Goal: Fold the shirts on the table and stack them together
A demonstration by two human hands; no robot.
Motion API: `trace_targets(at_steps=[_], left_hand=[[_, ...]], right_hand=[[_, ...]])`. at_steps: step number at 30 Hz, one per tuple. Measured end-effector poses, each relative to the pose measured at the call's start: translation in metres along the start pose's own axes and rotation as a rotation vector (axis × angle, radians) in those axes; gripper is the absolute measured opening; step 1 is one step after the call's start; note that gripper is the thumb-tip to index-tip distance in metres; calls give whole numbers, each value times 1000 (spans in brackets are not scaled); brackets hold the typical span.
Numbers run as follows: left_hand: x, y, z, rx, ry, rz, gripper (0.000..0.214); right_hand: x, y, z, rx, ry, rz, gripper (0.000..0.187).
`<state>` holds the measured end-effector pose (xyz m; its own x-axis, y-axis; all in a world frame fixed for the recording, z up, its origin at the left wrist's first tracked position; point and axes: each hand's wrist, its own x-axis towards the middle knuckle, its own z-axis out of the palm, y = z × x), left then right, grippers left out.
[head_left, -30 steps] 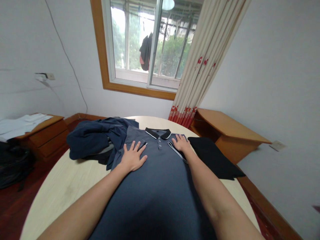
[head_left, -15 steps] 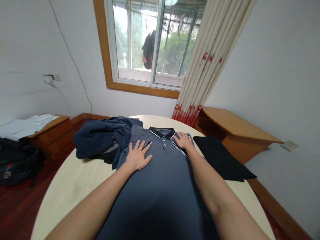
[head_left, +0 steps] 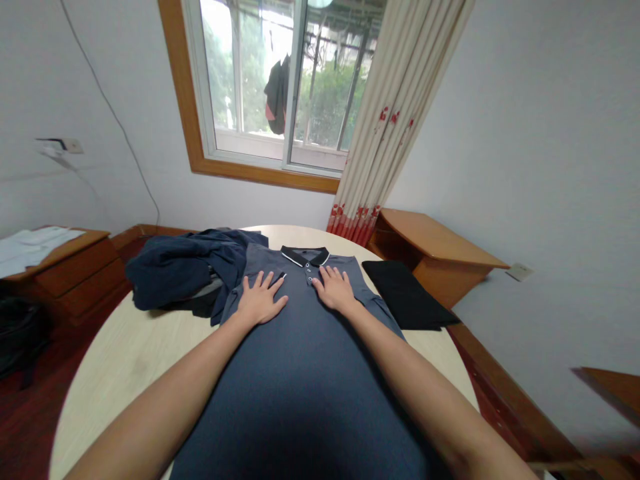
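A grey-blue polo shirt (head_left: 300,373) with a black, white-edged collar lies flat, front up, on a round pale wooden table (head_left: 120,360). My left hand (head_left: 260,300) rests flat on the shirt's chest left of the button placket, fingers spread. My right hand (head_left: 334,291) lies flat on the chest just right of the placket, fingers stretched out. Both hands hold nothing.
A heap of dark navy clothing (head_left: 185,273) sits on the table to the left of the shirt. A folded black garment (head_left: 403,300) lies to the right. Wooden cabinets (head_left: 435,250) stand by the curtain and at the left wall (head_left: 70,267). A window is behind.
My right hand has slid left from the shirt's right shoulder to the chest beside the placket. The shirt's right side now lies folded in. The left hand has stayed put.
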<state>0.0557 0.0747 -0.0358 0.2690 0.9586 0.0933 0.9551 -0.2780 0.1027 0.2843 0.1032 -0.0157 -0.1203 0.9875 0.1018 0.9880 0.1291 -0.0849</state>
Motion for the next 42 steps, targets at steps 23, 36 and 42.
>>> trace_targets(at_steps=[23, 36, 42], left_hand=[[-131, 57, -7, 5, -33, -47, 60], [-204, 31, -9, 3, 14, -4, 62], [-217, 26, -9, 31, 46, -59, 61]], right_hand=[[-155, -28, -15, 202, -81, -188, 66], [-195, -7, 1, 181, 6, -99, 56], [-217, 44, -2, 133, 45, 56, 56]])
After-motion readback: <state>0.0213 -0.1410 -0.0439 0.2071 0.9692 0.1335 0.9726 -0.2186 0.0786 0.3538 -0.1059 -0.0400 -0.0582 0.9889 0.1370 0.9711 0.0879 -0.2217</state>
